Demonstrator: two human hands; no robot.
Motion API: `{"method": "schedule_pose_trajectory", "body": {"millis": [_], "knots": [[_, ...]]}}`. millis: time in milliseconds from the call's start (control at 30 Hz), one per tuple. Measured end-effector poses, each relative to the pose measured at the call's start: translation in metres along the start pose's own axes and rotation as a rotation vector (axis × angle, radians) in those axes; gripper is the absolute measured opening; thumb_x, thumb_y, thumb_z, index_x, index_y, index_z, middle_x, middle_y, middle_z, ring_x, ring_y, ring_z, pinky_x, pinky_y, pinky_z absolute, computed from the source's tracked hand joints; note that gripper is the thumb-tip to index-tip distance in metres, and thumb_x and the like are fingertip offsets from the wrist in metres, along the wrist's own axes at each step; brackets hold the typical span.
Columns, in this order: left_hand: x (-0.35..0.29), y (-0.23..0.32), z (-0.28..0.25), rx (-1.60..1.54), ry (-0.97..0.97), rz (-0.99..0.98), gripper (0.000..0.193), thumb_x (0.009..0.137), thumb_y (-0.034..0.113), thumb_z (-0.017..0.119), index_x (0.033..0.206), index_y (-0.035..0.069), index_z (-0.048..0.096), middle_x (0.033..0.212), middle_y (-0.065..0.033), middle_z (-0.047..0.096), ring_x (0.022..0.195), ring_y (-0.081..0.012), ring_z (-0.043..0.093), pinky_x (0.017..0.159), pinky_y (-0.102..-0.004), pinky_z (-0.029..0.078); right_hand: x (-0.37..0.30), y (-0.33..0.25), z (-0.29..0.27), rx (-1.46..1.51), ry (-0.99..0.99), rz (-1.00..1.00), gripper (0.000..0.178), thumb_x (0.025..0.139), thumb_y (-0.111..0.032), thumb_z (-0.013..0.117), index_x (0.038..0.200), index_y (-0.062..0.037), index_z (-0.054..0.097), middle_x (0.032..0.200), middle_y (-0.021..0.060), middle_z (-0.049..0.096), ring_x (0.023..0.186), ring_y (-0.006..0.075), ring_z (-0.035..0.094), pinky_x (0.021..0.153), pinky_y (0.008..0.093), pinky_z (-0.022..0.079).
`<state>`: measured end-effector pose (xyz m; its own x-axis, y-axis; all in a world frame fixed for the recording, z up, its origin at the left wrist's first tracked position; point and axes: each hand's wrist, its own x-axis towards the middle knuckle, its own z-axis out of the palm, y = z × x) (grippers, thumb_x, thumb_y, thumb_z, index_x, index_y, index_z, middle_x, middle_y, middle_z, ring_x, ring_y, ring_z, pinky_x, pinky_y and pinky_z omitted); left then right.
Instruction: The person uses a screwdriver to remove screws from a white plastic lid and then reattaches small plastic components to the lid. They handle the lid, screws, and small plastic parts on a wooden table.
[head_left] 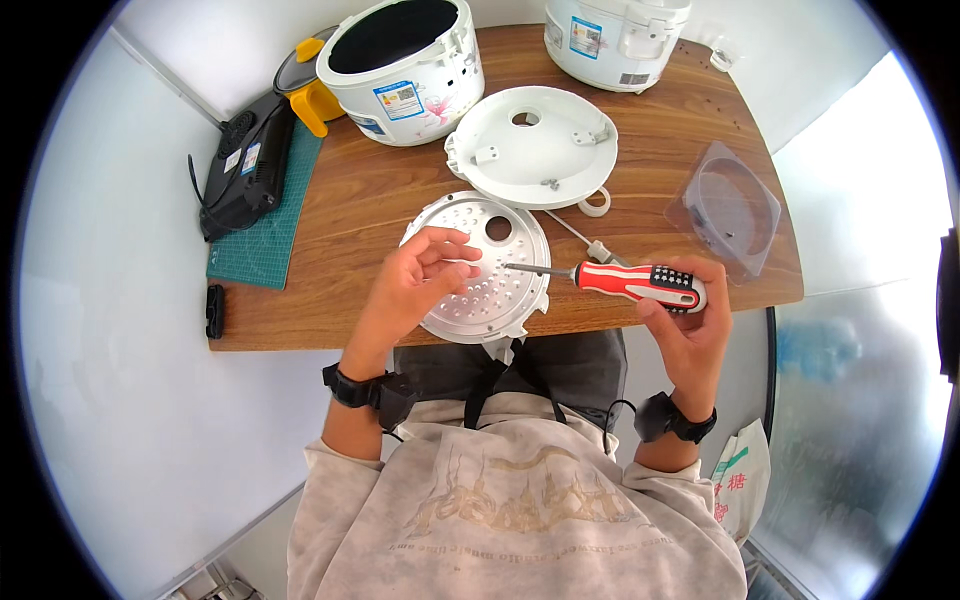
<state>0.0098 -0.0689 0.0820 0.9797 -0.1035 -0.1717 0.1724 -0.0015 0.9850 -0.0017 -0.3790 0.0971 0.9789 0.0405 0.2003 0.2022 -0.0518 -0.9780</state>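
Observation:
My right hand (692,318) is wrapped round the red, white and black handle of a screwdriver (625,282). Its metal shaft points left, with the tip over a round silvery metal lid plate (478,312) at the table's front edge. Dimples and a round hole show on the plate. My left hand (425,275) hovers over the plate's left part, fingers loosely bent and apart, with nothing visible in them. Behind the plate lies a white plastic lid shell (545,165) with small screws (549,184) in it.
A white rice cooker body (405,95) and a yellow-handled pot (315,100) stand at the back left; another white cooker (617,45) is at the back. A clear plastic tray (735,215) sits right. A black device (247,165) rests on a green mat (250,255).

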Motion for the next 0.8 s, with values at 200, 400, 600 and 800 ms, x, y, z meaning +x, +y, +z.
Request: {"method": "schedule_pose_trajectory", "body": {"millis": [200,400,600,800], "knots": [[0.008,-0.019,-0.004,0.846,-0.033,0.217,0.038,0.092,0.023,0.070,0.127,0.009,0.062,0.135,-0.0130,0.060,0.123,-0.0325,0.057,0.102,-0.0433,0.046,-0.001,0.003,-0.001,0.004,0.047,0.016,0.041,0.085,0.000,0.076,0.119,0.0006,0.053,0.114,0.0137,0.067,0.102,0.0148,0.066,0.087,0.0269,0.055],[-0.002,-0.037,-0.001,1.170,-0.133,0.279,0.056,0.082,0.033,0.078,0.133,0.017,0.062,0.154,-0.0108,0.043,0.145,-0.0372,0.033,0.117,-0.0502,0.027,0.001,0.005,0.002,0.019,0.044,-0.013,0.042,0.086,-0.001,0.076,0.120,0.0008,0.053,0.113,0.0138,0.067,0.103,0.0150,0.066,0.087,0.0268,0.055],[-0.019,-0.025,-0.032,1.086,-0.222,0.135,0.058,0.076,0.022,0.080,0.132,0.020,0.063,0.157,-0.0081,0.041,0.149,-0.0362,0.028,0.117,-0.0503,0.028,0.005,0.003,0.008,-0.006,0.023,0.000,0.040,0.085,-0.001,0.076,0.119,0.0008,0.053,0.113,0.0130,0.068,0.101,0.0141,0.066,0.086,0.0266,0.055],[-0.029,-0.019,-0.057,1.200,-0.225,0.083,0.049,0.077,0.005,0.074,0.124,0.016,0.064,0.157,-0.0077,0.041,0.147,-0.0373,0.032,0.116,-0.0504,0.029,0.012,0.003,0.020,-0.044,0.002,-0.031,0.040,0.085,-0.001,0.077,0.117,0.0008,0.055,0.111,0.0114,0.068,0.099,0.0121,0.066,0.085,0.0250,0.054]]}}
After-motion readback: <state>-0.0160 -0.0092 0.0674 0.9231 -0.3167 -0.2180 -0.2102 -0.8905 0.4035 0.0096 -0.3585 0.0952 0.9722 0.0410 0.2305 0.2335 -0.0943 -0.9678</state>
